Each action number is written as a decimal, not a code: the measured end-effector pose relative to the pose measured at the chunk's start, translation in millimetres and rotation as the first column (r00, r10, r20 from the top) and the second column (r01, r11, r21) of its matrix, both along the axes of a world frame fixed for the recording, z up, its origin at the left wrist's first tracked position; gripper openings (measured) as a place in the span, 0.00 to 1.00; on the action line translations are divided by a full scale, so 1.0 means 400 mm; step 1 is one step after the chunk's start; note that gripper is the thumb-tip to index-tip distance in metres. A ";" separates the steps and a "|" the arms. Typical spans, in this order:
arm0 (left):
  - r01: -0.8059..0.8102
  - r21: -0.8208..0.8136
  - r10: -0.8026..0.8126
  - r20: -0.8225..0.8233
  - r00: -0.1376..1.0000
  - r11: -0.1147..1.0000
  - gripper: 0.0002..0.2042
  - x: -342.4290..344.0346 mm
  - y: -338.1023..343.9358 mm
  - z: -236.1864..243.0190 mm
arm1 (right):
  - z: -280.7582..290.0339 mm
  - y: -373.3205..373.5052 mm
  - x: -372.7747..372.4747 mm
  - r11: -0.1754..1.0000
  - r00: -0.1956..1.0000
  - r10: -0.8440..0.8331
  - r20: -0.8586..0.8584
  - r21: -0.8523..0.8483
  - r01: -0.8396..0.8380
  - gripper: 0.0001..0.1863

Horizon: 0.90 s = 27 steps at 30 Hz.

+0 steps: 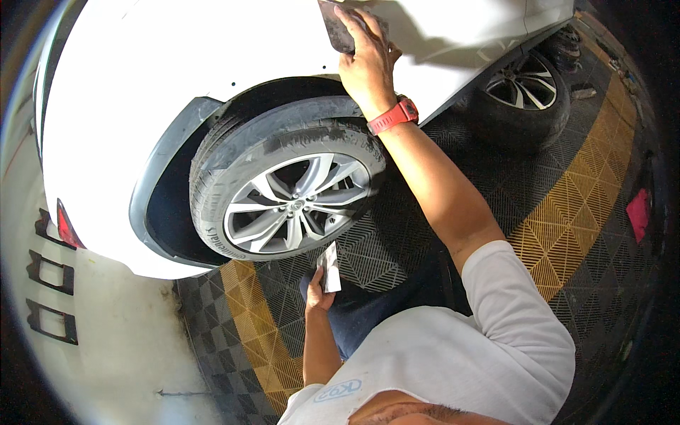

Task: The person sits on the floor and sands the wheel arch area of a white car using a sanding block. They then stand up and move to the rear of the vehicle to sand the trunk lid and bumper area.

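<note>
My right hand [365,60], with a red watch [389,115] on the wrist, is raised against the white car panel [177,49], its fingers on a dark, flat, smudged pad [331,25] pressed to the paint. A few small dark holes show above the wheel arch [170,156]. My left hand [319,294] is low, below the silver-spoked wheel [297,205], closed on a pale, flat rectangular piece [331,263] whose exact kind I cannot make out. The wheel sits inside the arch, its tyre dusty and smudged.
A second wheel [524,88] is at the back right, with small items [583,92] beside it. A pink cloth [637,212] lies at the far right. Black brackets [49,273] line the pale surface at left. Grey and yellow grid tiles [552,227] cover the floor.
</note>
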State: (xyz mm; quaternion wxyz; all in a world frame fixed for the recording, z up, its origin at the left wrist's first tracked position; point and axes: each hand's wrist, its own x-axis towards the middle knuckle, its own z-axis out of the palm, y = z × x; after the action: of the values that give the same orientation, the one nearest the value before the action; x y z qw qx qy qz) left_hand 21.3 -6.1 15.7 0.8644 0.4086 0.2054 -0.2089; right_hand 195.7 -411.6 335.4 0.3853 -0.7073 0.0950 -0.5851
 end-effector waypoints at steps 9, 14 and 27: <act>0.004 0.018 -0.004 -0.004 1.000 1.000 0.16 -0.011 -0.001 0.017 | 0.005 0.010 0.032 0.996 0.997 -0.020 0.079 -0.085 0.027 0.42; 0.008 0.039 -0.008 0.002 1.000 0.999 0.16 -0.008 0.024 -0.012 | -0.079 0.070 0.008 0.991 0.995 0.092 -0.026 -0.097 -0.094 0.45; 0.035 0.005 -0.035 -0.010 0.999 0.999 0.17 -0.010 0.004 -0.007 | 0.062 0.032 -0.005 0.996 0.992 0.012 0.124 -0.094 -0.001 0.39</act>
State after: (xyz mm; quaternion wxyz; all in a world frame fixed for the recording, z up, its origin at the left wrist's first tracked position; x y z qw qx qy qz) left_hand 17.1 -4.5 12.8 0.8585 0.4133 0.2030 -0.2255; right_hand 193.8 -398.7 360.2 0.3588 -0.6869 0.0409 -0.6307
